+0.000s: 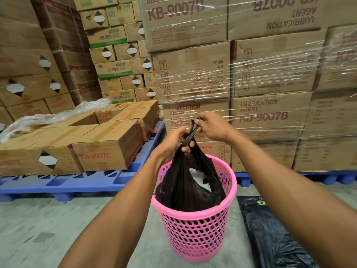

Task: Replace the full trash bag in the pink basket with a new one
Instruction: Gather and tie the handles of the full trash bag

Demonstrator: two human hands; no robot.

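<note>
head view shows your left hand (174, 141) and right hand (210, 125) both pinched shut on the handles of the black trash bag (185, 182), which sits in the pink basket (199, 229). pull unevenly and the handles could tear or the light basket could lift with it.

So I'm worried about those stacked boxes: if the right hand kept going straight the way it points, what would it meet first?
The right hand points leftward, so it would probably first meet the left hand, which grips the black trash bag handles just below. Depth is unclear.
</note>
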